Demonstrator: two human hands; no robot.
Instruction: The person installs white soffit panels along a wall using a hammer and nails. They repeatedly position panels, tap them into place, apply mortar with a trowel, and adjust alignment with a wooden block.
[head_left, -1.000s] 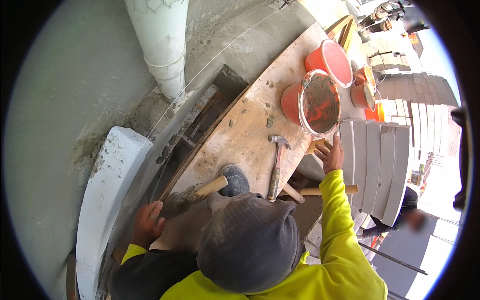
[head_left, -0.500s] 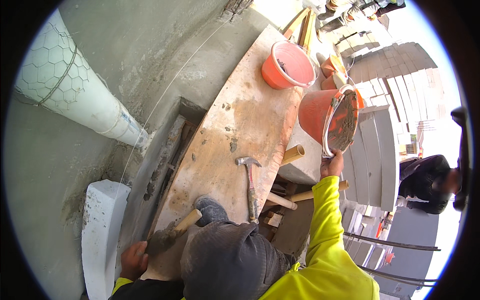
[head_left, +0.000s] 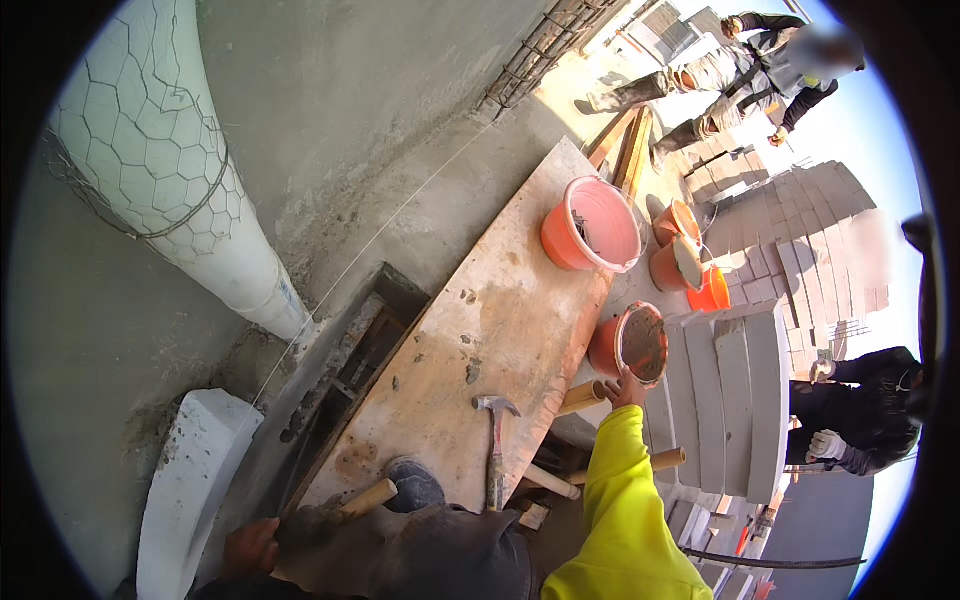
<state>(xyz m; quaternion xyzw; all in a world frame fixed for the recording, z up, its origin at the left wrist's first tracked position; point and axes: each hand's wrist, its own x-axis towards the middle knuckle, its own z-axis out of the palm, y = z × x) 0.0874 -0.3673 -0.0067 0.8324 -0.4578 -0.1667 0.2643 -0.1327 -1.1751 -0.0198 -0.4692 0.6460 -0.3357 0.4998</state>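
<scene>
Beyond the plank's right edge, my right hand [head_left: 627,390], at the end of a yellow sleeve, grips the near rim of an orange bucket [head_left: 603,348]. Grey-brown mortar [head_left: 645,345] fills it, and its mouth tilts toward the right. At the lower left, my left hand [head_left: 250,548] is in shadow, its fingers curled at the dark end of a tool with a pale wooden handle [head_left: 368,498]. Its exact kind is unclear. A claw hammer [head_left: 496,450] lies on the mortar-spotted wooden plank [head_left: 450,340], beside my boot [head_left: 414,485].
A pink-orange bucket [head_left: 590,225] stands at the plank's far end. More orange buckets [head_left: 676,262] and stacked pale blocks [head_left: 755,400] are to the right. A mesh-wrapped pipe [head_left: 215,240], taut string and white block [head_left: 195,490] are left. Two people [head_left: 750,75] work nearby.
My right hand has lowered the mortar bucket from its raised, tipped position to beside the plank. My left hand stays by the wooden-handled tool. The view has shifted, showing more of the far side.
</scene>
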